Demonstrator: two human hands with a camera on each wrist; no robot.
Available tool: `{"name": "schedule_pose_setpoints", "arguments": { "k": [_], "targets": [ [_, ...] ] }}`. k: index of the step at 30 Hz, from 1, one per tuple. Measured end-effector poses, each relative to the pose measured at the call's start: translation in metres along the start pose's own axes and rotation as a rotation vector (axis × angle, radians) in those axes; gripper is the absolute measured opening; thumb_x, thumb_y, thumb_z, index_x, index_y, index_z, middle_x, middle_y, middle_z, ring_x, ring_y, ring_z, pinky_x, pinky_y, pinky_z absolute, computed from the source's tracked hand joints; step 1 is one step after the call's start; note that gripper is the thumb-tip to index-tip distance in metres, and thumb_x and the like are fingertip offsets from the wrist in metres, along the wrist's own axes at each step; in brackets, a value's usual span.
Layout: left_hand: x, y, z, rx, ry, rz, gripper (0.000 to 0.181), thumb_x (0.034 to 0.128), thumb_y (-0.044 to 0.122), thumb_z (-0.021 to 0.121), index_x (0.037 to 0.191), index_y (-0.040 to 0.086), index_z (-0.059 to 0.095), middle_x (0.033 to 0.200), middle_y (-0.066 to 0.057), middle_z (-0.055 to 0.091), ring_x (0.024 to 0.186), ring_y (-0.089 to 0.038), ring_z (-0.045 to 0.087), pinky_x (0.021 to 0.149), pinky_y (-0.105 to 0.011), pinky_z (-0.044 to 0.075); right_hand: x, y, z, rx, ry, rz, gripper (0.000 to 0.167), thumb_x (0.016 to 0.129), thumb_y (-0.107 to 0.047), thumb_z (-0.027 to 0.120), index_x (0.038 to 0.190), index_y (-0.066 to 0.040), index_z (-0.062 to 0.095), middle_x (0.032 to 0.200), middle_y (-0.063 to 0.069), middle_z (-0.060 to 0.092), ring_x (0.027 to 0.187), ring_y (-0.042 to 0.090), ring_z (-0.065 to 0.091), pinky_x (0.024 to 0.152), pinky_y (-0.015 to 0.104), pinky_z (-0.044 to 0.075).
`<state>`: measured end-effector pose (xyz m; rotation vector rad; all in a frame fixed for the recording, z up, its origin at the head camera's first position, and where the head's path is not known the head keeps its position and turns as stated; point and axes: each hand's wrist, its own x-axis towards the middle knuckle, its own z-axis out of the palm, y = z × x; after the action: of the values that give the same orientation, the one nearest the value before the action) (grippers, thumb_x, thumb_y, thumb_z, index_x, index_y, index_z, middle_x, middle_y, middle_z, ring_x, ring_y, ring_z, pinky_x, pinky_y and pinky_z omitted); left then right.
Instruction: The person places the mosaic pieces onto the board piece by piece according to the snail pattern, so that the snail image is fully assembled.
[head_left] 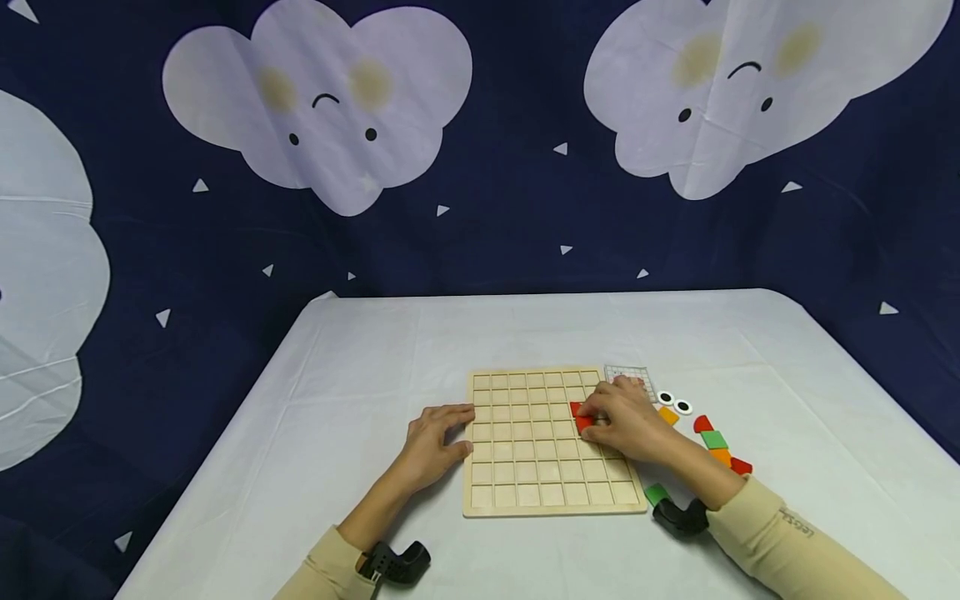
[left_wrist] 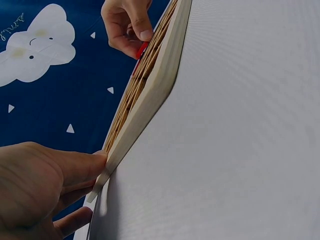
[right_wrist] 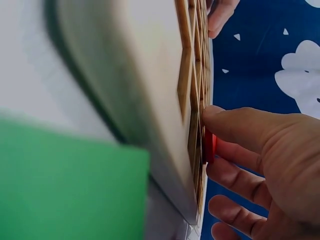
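The board (head_left: 517, 473) is mostly bare, loose pieces (head_left: 714, 439) remain: seemingly early work. The right hand (head_left: 628, 421) pinches a red piece (head_left: 584, 425); the left hand (head_left: 431, 443), uncurled, touches the board.

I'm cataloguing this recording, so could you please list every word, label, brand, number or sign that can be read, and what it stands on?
None can be read with certainty.
Right sleeve: short dark lettering, too small to read surely.
Dark blue backdrop: script-like lettering by a cloud in the left wrist view, too unclear to read.
Printed card beside the wooden grid board: fine marks, too small to read.
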<state>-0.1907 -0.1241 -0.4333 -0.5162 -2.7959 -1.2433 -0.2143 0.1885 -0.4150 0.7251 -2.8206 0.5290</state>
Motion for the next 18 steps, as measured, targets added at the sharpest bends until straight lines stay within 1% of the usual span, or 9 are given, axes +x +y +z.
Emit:
{"name": "schedule_pose_setpoints", "arguments": {
  "k": [6,18],
  "targets": [
    [-0.0002,0.0002,-0.0003,0.0,0.0,0.001,0.046,0.0809,0.012,0.07,0.126,0.005,0.06,0.137,-0.004,0.055,0.128,-0.028,0.042,0.106,-0.054,0.021,-0.0004,-0.0019,0.0004,0.007,-0.014,0.008,0.019,0.071,-0.028,0.079,0.087,-0.022,0.071,0.092,-0.005,0.063,0.086,0.014,0.044,0.077,0.034,0.033],
    [-0.0005,0.0005,-0.0006,-0.002,0.0,-0.002,0.046,0.0809,0.011,0.07,0.126,0.005,0.06,0.137,-0.004,0.055,0.129,-0.028,0.041,0.106,-0.054,0.021,-0.0008,-0.0026,-0.0003,-0.003,-0.006,0.006,0.021,0.071,-0.026,0.079,0.09,-0.021,0.072,0.093,-0.005,0.064,0.087,0.015,0.045,0.077,0.035,0.033]
  ]
}}
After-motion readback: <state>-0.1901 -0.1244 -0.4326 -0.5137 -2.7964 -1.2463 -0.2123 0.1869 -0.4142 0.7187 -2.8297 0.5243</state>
